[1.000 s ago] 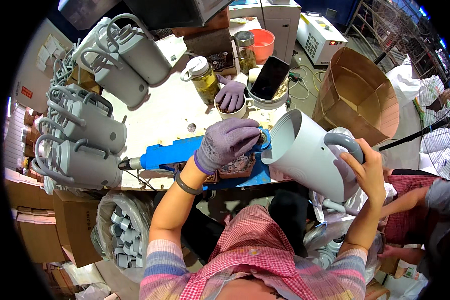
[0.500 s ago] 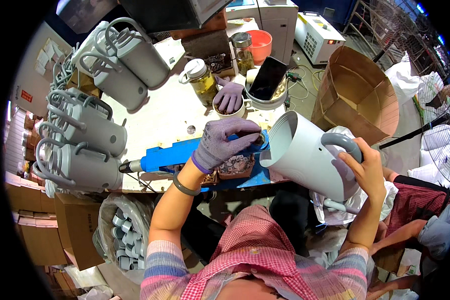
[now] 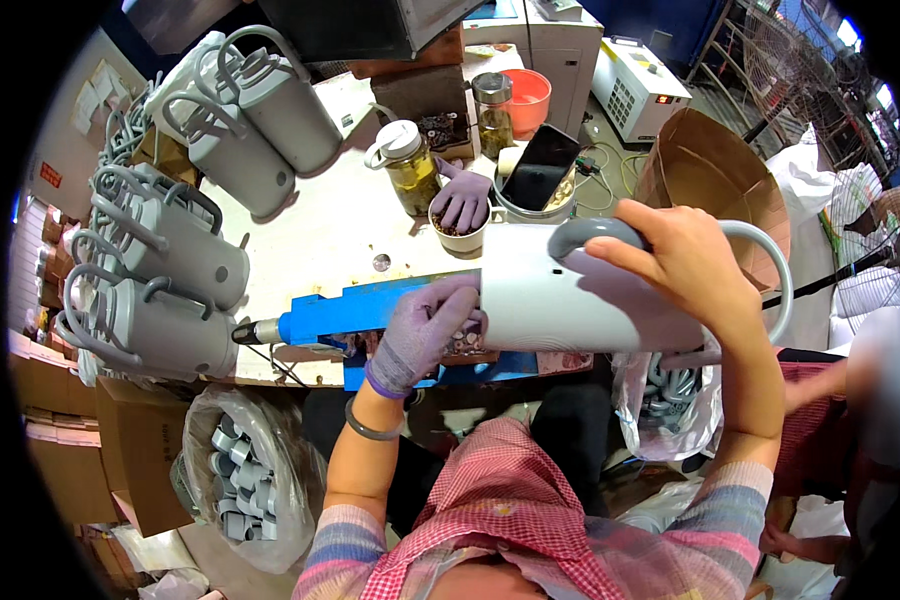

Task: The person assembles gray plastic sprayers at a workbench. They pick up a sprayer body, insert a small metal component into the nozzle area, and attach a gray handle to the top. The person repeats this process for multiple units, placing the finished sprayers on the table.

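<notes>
A light grey cylindrical can [image 3: 580, 300] lies on its side over the right end of a blue bench machine [image 3: 345, 315]. My bare right hand [image 3: 700, 265] is closed around the can's dark grey handle [image 3: 585, 236]. A curved grey tube [image 3: 782, 275] arcs out beyond the can's right end. In a purple-grey glove, my left hand [image 3: 420, 330] has its fingers bent together at the can's left rim. What those fingertips hold, if anything, is hidden. A tray of small metal parts [image 3: 467, 343] shows partly beside the gloved fingers.
Several grey cans [image 3: 185, 245] stand along the table's left side. Behind the machine are a lidded jar [image 3: 410, 170], a cup under a loose glove [image 3: 460, 205] and a phone [image 3: 540, 165]. A bag of grey pieces [image 3: 240, 480] is below left; a cardboard box [image 3: 710, 170] stands right.
The can has swung from tilted to nearly level and moved left over the machine's end. My right hand went with its handle. My left hand drew back left and slightly down.
</notes>
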Tool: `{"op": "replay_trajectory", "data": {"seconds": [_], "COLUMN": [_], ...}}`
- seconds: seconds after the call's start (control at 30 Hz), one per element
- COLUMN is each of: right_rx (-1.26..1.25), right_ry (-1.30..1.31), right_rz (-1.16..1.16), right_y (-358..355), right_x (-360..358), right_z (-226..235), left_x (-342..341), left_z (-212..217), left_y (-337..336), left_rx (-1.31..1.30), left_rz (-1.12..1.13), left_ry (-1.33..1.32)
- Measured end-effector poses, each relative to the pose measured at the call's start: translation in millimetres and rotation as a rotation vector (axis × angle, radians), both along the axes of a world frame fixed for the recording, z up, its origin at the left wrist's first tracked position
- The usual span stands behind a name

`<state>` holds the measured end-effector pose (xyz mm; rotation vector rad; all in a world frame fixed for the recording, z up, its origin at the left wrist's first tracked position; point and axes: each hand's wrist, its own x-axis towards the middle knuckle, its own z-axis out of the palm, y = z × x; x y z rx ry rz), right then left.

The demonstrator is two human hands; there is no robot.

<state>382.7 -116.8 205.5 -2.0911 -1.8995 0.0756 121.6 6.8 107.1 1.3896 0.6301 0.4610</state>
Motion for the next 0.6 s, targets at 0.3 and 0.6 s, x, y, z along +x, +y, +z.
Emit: {"op": "replay_trajectory", "data": {"seconds": [0.3,0.6], "right_rx": [0.092,-0.017], "right_ry": [-0.055,0.042], "right_rz": [0.137,0.091], "right_y": [23,30], "right_x": [-21,-15], "right_z": [-20,-14], "left_x": [11,17], "left_z": [-22,-26], "left_y": [-15,-14], "left_rx": [0.017,0.06], "left_rz": [0.192,0.189], "left_ry": [0.006,0.061]}}
